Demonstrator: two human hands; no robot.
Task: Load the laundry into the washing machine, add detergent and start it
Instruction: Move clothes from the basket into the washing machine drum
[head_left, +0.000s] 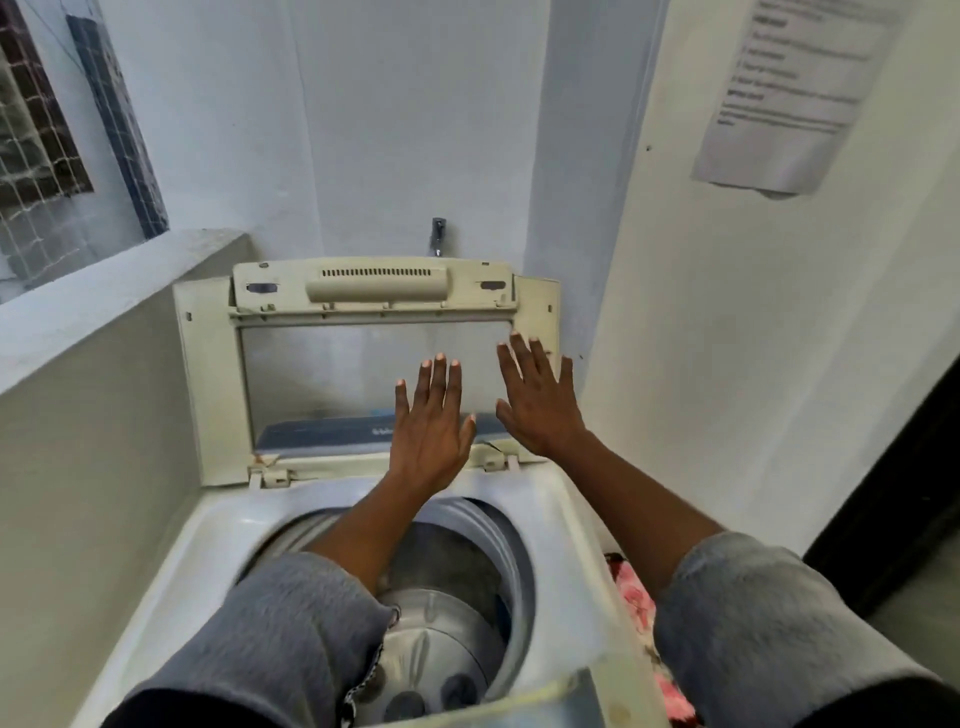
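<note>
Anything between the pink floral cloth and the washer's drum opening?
Only the person's forearms cross over the grey metal drum. The cream plastic lid stands raised; the pink floral cloth lies beside the machine's right rim.

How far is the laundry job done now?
Done: the washing machine lid stands open. In hand: the left hand and right hand, both flat and empty, reach toward the lid. Left: the drum looks nearly empty, a pink floral cloth lies outside it at the right, no detergent is in view, and starting remains.
</note>
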